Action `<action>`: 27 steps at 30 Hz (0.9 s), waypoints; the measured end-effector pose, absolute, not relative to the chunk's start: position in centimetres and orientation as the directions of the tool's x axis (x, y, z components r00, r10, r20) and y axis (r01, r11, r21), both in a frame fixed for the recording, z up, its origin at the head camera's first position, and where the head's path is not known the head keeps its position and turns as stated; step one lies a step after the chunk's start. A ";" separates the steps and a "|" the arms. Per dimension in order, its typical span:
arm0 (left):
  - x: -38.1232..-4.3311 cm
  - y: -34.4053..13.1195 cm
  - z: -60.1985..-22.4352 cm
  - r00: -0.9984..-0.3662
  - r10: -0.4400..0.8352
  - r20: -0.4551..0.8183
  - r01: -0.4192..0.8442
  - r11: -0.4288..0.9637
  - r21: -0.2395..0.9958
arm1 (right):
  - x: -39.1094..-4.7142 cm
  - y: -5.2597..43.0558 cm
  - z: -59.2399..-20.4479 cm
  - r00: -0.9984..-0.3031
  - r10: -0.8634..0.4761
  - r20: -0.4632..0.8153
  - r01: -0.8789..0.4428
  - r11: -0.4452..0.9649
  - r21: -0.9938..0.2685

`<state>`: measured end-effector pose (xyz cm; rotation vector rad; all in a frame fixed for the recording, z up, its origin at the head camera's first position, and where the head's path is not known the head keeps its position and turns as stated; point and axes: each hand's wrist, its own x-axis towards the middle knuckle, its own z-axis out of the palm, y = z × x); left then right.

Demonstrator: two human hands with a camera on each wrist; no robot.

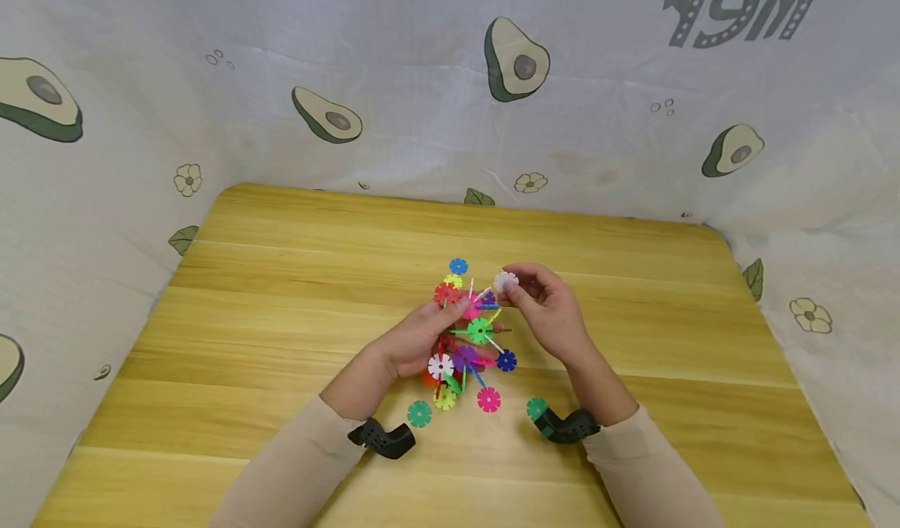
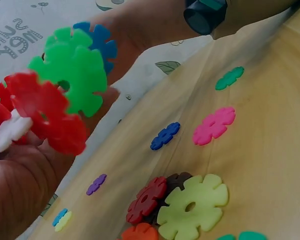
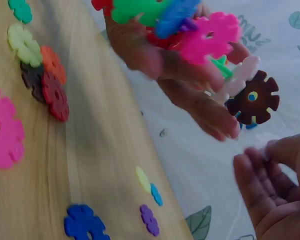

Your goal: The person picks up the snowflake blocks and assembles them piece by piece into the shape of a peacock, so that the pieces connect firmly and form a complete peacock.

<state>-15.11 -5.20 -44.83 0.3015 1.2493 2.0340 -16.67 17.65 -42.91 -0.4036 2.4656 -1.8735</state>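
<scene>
Over the middle of the table, your left hand, thumb on top, fingers beneath, holds the cluster of joined flower discs. At one o'clock from it, your right hand pinches the white disc. One teal disc lies at seven o'clock; at twelve hangs an avocado-printed cloth.

Head view looks forward and down across the worktop; nearer, tilted views from both wrists share its loose discs.
</scene>
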 end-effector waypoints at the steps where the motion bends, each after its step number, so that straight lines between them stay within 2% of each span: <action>1: -15.1 -5.1 -44.9 -0.693 0.702 -0.164 -0.456 -0.251 0.854 | -16.6 17.6 -42.9 -0.961 -0.218 0.168 -0.209 0.179 -0.962; 3: -15.0 -5.0 -45.0 -0.653 0.737 -0.174 -0.465 -0.210 0.860 | -16.6 17.4 -42.9 -0.945 -0.236 0.225 -0.254 0.099 -0.962; 6: -14.8 -4.9 -45.1 -0.593 0.781 -0.195 -0.478 -0.146 0.866 | -16.6 17.2 -43.1 -0.916 -0.292 0.275 -0.308 0.074 -0.948; 13: -14.6 -4.9 -45.1 -0.469 0.868 -0.162 -0.466 -0.088 0.880 | -16.4 17.0 -43.4 -0.861 -0.446 0.245 -0.302 0.061 -0.951; 18: -14.6 -4.9 -45.0 -0.431 0.891 -0.144 -0.469 -0.085 0.879 | -16.3 16.9 -43.6 -0.848 -0.476 0.233 -0.293 0.054 -0.955; 27: -14.5 -5.2 -44.9 -0.405 0.902 -0.151 -0.500 -0.080 0.862 | -16.2 16.9 -44.2 -0.844 -0.486 0.228 -0.274 0.025 -0.962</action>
